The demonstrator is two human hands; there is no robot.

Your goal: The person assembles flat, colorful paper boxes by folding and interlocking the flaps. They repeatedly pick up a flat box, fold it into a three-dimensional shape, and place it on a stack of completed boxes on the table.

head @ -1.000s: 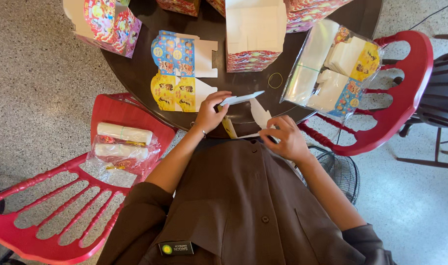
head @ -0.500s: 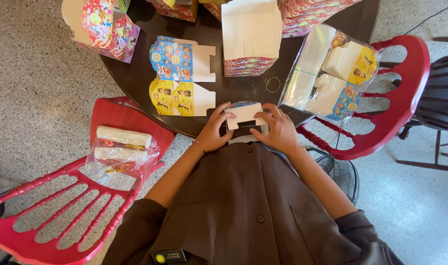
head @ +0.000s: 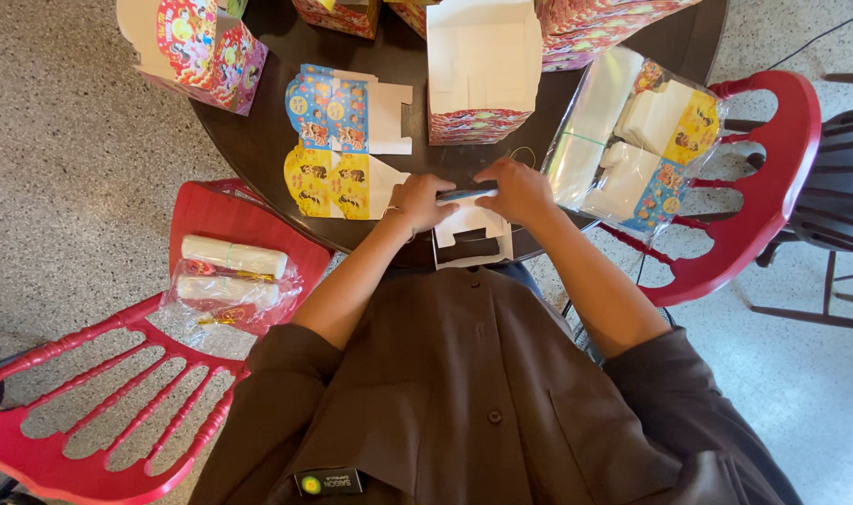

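The flat card box blank (head: 468, 229) lay at the worktop (head: 258, 140) edge, both hands closed on it: left hand (head: 419, 201) and right hand (head: 517, 190) fingers pinched its top fold. It was only partly folded, sides not yet raised. Beyond the fingers stood finished boxes (head: 482, 70); two flat blanks (head: 337, 145) remained

- The left hand (head: 419, 200) and right hand (head: 517, 190) are both gripping a white cardboard box blank (head: 470, 227) at the near edge of the dark round counter (head: 258, 140).
- Two flat printed blanks (head: 337, 150) are lying just beside the left hand.
- A plastic bag of blanks (head: 637, 140) is resting against the red chair (head: 772, 178).
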